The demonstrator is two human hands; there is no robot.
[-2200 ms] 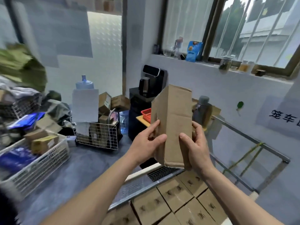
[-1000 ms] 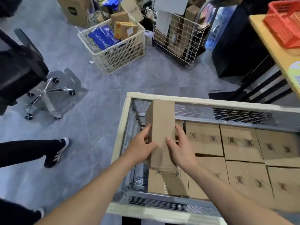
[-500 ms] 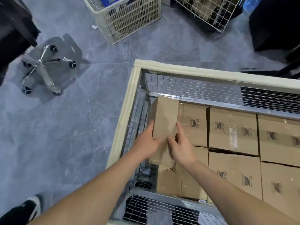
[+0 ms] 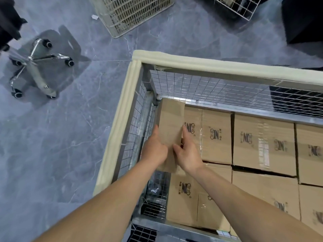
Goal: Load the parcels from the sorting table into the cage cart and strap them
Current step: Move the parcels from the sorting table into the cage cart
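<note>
Your left hand (image 4: 154, 149) and right hand (image 4: 187, 154) both grip the narrow cardboard parcel (image 4: 170, 123). The left hand's fingers wrap round its left edge, while the right thumb lies on its top face and the forefinger runs along its right edge. The parcel sits in the far left corner of the cage cart (image 4: 118, 130), hard by the left mesh wall and close to the far mesh wall (image 4: 209, 88). It stands higher than the printed boxes (image 4: 262, 142) packed edge to edge beside it (whether its underside rests on anything is hidden). The cart's top rail is wrapped in pale padding. Around it lies a grey, marble-veined tiled floor (image 4: 66, 140). The chrome castor base of a chair (image 4: 37, 67) stands well to the left, with a cream plastic basket (image 4: 132, 13) and a white wire basket (image 4: 236, 7) beyond the cart.
</note>
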